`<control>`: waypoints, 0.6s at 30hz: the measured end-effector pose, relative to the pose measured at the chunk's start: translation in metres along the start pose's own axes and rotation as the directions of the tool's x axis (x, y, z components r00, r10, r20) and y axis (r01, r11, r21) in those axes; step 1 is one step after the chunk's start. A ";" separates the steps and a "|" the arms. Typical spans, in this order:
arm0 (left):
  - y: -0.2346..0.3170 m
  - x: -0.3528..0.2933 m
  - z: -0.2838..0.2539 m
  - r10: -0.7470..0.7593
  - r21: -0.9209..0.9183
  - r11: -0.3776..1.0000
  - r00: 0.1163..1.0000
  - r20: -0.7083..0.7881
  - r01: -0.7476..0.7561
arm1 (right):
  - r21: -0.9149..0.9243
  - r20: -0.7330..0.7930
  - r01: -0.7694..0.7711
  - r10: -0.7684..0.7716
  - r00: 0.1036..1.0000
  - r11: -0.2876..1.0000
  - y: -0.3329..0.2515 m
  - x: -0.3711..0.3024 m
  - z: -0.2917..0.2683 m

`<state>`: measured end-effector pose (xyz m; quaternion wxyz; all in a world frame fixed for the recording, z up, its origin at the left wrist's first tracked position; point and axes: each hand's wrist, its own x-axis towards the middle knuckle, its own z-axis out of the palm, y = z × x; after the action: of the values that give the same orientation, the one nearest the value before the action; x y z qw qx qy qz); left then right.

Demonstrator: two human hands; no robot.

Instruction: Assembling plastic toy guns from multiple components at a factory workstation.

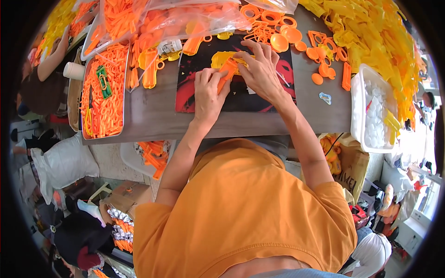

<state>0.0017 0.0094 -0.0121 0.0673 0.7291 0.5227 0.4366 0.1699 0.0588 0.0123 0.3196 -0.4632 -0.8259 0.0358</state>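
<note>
Over a black-and-red mat (185,99), my left hand (209,95) is closed around a long orange plastic part (227,73). My right hand (265,72) has its thumb and fingers bent in at the far end of that same part. Right behind it, under my fingertips, shows a yellow plastic piece (220,58); whether the two are joined I cannot tell. A thin white stick-like tool (282,78) lies on the mat beside my right hand. Orange-and-yellow assembled pieces (149,69) with ring ends lie left of the mat.
A tray (123,104) of small orange parts, with a green tool (104,82) on top, stands left. Loose orange rings and cups (320,53) lie right, near a white bin (359,111) of clear caps and a yellow parts heap (371,32). Bagged orange parts (185,18) lie behind.
</note>
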 end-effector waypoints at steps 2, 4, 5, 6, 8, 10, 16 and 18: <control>0.000 0.001 -0.001 0.005 -0.001 1.000 1.000 0.005 -0.005 | 0.021 0.081 -0.037 0.035 0.996 0.999 0.002 0.005 0.000; 0.001 0.002 -0.002 -0.003 -0.004 1.000 1.000 0.017 0.003 | 0.041 0.162 -0.072 0.064 0.985 0.997 0.004 0.007 -0.002; 0.000 0.003 -0.003 -0.001 -0.004 1.000 1.000 0.016 0.001 | 0.091 0.216 -0.125 0.103 0.971 0.988 0.006 0.008 -0.005; -0.001 0.003 -0.003 0.007 -0.021 1.000 1.000 0.028 -0.007 | 0.137 0.272 -0.181 0.139 0.952 0.974 0.009 0.009 -0.008; -0.009 0.002 -0.006 0.007 -0.027 1.000 0.999 0.040 -0.006 | 0.133 0.158 -0.163 0.142 0.977 0.978 0.003 -0.005 -0.010; -0.017 0.003 -0.007 -0.096 -0.267 0.958 0.994 0.053 0.106 | 0.122 0.042 -0.156 0.152 0.987 0.980 0.001 -0.017 -0.012; -0.014 0.006 0.002 -0.173 -0.222 0.960 0.985 -0.005 0.167 | 0.224 0.067 -0.225 0.215 0.974 0.948 -0.004 -0.030 -0.006; -0.013 0.006 0.005 -0.176 -0.223 0.960 0.984 -0.014 0.169 | 0.234 0.044 -0.225 0.221 0.974 0.946 -0.003 -0.031 -0.003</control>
<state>-0.0030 0.0219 -0.0190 0.1771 0.6614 0.5333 0.4968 0.1809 0.0319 0.0000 0.3593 -0.5119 -0.7606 0.1741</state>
